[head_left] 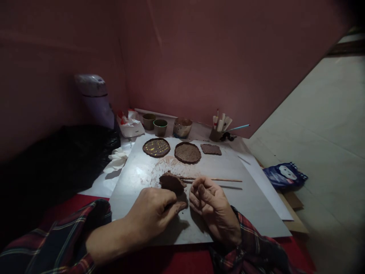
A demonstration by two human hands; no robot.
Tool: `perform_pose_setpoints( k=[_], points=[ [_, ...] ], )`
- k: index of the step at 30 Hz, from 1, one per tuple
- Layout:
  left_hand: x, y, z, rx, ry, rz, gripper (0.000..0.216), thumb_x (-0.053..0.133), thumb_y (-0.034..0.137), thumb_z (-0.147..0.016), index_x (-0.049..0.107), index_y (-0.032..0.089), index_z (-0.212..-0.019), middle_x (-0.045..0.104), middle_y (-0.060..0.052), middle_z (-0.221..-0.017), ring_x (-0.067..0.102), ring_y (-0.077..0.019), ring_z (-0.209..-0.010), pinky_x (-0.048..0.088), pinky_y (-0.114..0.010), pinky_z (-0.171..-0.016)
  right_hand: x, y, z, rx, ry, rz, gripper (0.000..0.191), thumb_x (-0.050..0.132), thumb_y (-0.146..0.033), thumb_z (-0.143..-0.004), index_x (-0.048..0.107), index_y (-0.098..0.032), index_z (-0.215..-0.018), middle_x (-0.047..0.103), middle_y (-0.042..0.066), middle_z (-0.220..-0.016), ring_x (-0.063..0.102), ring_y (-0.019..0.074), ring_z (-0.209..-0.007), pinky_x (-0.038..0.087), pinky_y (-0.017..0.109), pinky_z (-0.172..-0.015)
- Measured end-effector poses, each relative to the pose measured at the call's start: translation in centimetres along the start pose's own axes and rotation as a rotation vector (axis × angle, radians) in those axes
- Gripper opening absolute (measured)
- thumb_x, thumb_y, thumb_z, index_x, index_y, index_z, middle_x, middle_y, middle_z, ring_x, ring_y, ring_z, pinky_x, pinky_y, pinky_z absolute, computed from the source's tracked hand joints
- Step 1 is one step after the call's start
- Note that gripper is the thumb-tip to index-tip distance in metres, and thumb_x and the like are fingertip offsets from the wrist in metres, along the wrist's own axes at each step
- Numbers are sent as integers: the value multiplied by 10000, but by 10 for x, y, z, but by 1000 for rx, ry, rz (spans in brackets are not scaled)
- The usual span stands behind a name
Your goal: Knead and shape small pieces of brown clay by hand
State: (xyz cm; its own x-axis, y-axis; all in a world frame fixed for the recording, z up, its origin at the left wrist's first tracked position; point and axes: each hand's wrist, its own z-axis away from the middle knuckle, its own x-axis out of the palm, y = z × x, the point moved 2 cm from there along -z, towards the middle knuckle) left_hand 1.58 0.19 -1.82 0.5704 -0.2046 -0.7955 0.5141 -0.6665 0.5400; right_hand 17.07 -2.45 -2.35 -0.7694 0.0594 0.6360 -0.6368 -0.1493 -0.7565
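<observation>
A rough lump of dark brown clay (172,182) sits near the middle of the grey board (256,213). My left hand (152,209) is just in front of it, fingers curled in and thumb pointing right; anything inside is hidden. Whether these fingers touch the lump I cannot tell. To the right, my right hand (211,207) is raised a little, with thumb and fingertips pressed together. What they pinch, if anything, is too small to make out. Behind that hand lies a thin wooden stick (225,180), with a thin grey rod (228,187) close alongside.
Farther back are a yellow-dotted clay disc (156,147), a plain rimmed disc (187,153) and a clay rectangle (211,149). Cups (160,128), a stained tub (182,127) and a tool holder (216,134) line the wall. A black bag (62,160) lies left, a blue packet (285,176) right.
</observation>
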Motion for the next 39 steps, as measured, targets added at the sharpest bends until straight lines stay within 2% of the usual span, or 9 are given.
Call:
perform_pose_setpoints(
  k=[5, 9, 16, 22, 28, 35, 39],
  points=[
    [1, -2, 0, -21, -40, 108, 180, 490, 166, -844, 650, 132, -768, 666, -58, -691, 586, -145, -593, 421, -237, -550, -5, 5, -3, -33, -9, 116, 237, 768, -316, -713, 587, -162, -697, 511, -44, -555, 414, 51, -458, 311, 152, -410],
    [2, -5, 1, -14, -41, 190, 186, 519, 87, -792, 669, 155, -880, 710, -52, -801, 637, -156, -690, 460, -238, -623, -9, 9, -4, -36, 35, 142, 210, 774, -301, -709, 632, -147, -727, 574, -25, -562, 477, 53, -460, 362, 152, -423],
    [0, -2, -1, -21, -62, 141, 168, 557, 168, -833, 693, 136, -739, 697, -48, -647, 608, -145, -550, 399, -230, -522, -5, 6, -4, -42, 83, 109, 233, 801, -278, -672, 638, -144, -771, 635, -11, -638, 597, 90, -546, 500, 201, -544],
    [-1, 1, 0, -58, -49, 131, 95, 597, 183, -796, 678, 142, -766, 681, -37, -662, 587, -137, -557, 390, -226, -528, -5, 7, -1, -117, 57, 206, 206, 748, -310, -736, 609, -169, -796, 628, -21, -662, 598, 104, -579, 525, 238, -568],
    [2, -1, 1, -14, -69, 163, 209, 451, 178, -862, 603, 125, -729, 619, -41, -626, 507, -118, -510, 358, -224, -489, -4, 7, 4, -225, 46, 406, 133, 692, -290, -796, 629, -173, -791, 651, -12, -695, 604, 96, -644, 499, 201, -627],
    [0, -2, 0, -34, -28, 282, 176, 462, 128, -846, 638, 129, -851, 692, -68, -767, 611, -141, -631, 434, -227, -562, -5, 6, 0, -158, 138, 187, 194, 750, -304, -731, 622, -181, -810, 650, -12, -696, 620, 115, -594, 553, 259, -596],
    [-3, -2, -1, -76, -10, 255, 151, 516, 126, -836, 666, 120, -822, 700, -66, -740, 620, -145, -620, 447, -227, -563, -6, 4, -3, -128, 143, 114, 211, 772, -293, -708, 629, -166, -796, 629, -12, -681, 599, 105, -622, 570, 260, -623]
  ],
)
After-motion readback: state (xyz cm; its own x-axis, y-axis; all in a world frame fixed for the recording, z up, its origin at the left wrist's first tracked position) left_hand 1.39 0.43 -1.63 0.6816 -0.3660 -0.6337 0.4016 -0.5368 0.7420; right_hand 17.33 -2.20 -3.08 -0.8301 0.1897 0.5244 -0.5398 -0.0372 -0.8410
